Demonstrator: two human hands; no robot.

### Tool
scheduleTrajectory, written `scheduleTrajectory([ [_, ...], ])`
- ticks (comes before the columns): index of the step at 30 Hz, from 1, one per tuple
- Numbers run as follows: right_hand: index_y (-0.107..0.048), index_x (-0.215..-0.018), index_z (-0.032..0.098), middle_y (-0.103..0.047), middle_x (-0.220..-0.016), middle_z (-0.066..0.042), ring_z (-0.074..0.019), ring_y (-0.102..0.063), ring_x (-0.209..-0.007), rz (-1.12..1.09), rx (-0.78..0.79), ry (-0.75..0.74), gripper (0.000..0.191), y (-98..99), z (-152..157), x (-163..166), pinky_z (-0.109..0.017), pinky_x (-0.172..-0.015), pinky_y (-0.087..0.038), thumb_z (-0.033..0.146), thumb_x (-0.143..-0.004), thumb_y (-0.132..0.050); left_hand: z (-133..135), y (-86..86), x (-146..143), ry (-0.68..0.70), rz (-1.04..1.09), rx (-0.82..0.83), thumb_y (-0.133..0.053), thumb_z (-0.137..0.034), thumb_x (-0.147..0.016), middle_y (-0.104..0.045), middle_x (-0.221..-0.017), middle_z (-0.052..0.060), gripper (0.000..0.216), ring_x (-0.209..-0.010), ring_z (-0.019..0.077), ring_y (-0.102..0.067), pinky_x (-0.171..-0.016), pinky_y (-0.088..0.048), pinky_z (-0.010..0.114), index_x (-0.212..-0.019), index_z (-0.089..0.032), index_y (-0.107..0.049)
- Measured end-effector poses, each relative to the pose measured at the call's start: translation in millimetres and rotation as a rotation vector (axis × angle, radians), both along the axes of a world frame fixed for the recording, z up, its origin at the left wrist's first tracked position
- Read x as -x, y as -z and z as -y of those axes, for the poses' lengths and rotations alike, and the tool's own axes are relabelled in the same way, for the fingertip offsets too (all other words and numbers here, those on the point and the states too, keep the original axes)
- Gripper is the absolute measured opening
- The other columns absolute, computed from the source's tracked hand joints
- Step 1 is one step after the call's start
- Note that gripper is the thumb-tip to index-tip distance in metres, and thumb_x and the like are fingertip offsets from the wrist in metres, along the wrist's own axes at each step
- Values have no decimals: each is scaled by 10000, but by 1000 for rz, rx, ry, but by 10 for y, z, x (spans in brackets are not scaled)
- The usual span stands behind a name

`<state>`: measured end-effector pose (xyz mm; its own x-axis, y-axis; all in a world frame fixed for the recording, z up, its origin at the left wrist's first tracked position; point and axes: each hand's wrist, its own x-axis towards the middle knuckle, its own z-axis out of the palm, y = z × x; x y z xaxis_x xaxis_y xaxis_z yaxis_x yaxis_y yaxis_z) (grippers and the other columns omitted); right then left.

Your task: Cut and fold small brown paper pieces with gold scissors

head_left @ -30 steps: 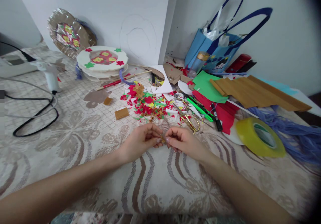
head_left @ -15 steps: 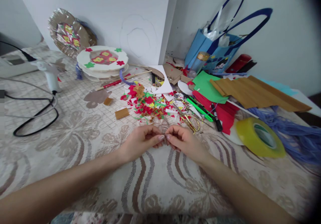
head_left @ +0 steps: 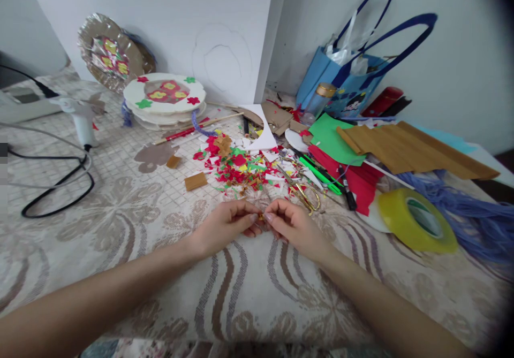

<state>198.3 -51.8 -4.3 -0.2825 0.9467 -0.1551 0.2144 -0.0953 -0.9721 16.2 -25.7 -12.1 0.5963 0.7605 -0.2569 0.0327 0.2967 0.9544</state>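
My left hand [head_left: 228, 226] and my right hand [head_left: 296, 227] meet just above the tablecloth, fingertips pinched close together. Between them shows a tiny yellow-orange piece [head_left: 261, 216], possibly crepe paper; most of it is hidden by the fingers. Gold-handled scissors [head_left: 307, 197] lie right beyond my right hand. Ahead of both hands spreads a heap of red, green, white and yellow paper scraps [head_left: 244, 173]. A small ochre paper rectangle [head_left: 195, 181] rests beyond my left hand, with a smaller ochre piece [head_left: 174, 161] farther off.
A round white layered lantern [head_left: 138, 91] with flower cut-outs stands back left, near a glue gun [head_left: 78, 120] and its cables. On the right are yellow tape [head_left: 391, 219], blue yarn [head_left: 474, 221], ochre crepe paper [head_left: 417, 149] and a blue bag [head_left: 315, 71].
The fingertips have shifted slightly, and a bit of the yellow-orange piece now shows between them. Everything else on the table stays where it was.
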Motion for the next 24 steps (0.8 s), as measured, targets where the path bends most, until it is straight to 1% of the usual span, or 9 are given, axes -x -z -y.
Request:
scheduleTrajectory([
  [3, -485, -779, 190, -462, -599, 64, -58, -406, -453, 16, -16, -2, 83, 1, 4, 8, -180, -420, -319, 207, -861, -480, -1, 4, -5, -6, 31, 37, -555, -214, -797, -657, -764, 7, 137, -734, 125, -636, -711, -508, 259, -910, -161, -609],
  [7, -501, -808, 190, -485, -649, 50, -68, -443, -495, 47, -56, 11, 49, 7, 22, 16, -187, -458, -352, 200, -853, -487, -8, 5, 0, -18, 62, 67, -565, -167, -768, -653, -788, 10, 123, -724, 117, -625, -705, -501, 252, -881, -152, -610],
  [12, -497, -808, 193, -479, -644, 51, -71, -440, -488, 37, -40, 18, 60, 11, 18, 9, -188, -444, -341, 217, -859, -478, -15, 3, 3, -5, 45, 39, -561, -182, -777, -633, -797, 25, 143, -735, 122, -613, -709, -496, 258, -910, -135, -587],
  [14, -491, -802, 195, -468, -631, 54, -74, -432, -486, 41, -44, 38, 73, 13, 12, 4, -188, -438, -335, 231, -863, -474, -3, -16, 5, -53, 11, -43, -553, -200, -786, -616, -809, 24, 147, -731, 129, -608, -697, -498, 270, -920, -141, -566],
  [15, -490, -802, 196, -463, -628, 54, -77, -431, -491, 52, -53, 53, 75, 15, 9, 3, -190, -442, -337, 235, -864, -474, 7, -33, 8, -91, -21, -114, -547, -211, -794, -607, -818, 24, 143, -730, 132, -602, -689, -496, 273, -921, -147, -559],
  [18, -491, -802, 195, -465, -632, 48, -90, -442, -522, 112, -102, 89, 61, 18, 10, 4, -201, -478, -356, 221, -855, -478, 50, -108, 25, -183, -169, -398, -518, -238, -827, -598, -848, 30, 122, -759, 139, -576, -692, -477, 272, -913, -165, -565],
  [21, -497, -803, 191, -493, -670, 30, -108, -474, -580, 172, -158, 96, 43, 11, 21, 12, -219, -529, -379, 201, -842, -483, 88, -179, 41, -172, -251, -649, -494, -221, -848, -598, -868, 34, 117, -817, 145, -556, -737, -455, 273, -903, -182, -590],
  [22, -498, -802, 190, -501, -681, 24, -114, -480, -595, 184, -171, 93, 44, 6, 26, 16, -224, -541, -382, 200, -842, -481, 95, -192, 44, -156, -257, -698, -493, -213, -850, -597, -874, 34, 120, -832, 146, -553, -748, -452, 273, -904, -185, -597],
  [24, -502, -807, 190, -510, -695, 17, -120, -484, -610, 193, -187, 82, 48, -7, 38, 21, -228, -549, -382, 203, -845, -477, 97, -199, 44, -125, -263, -732, -503, -207, -845, -596, -885, 36, 123, -845, 149, -552, -741, -453, 269, -909, -188, -606],
])
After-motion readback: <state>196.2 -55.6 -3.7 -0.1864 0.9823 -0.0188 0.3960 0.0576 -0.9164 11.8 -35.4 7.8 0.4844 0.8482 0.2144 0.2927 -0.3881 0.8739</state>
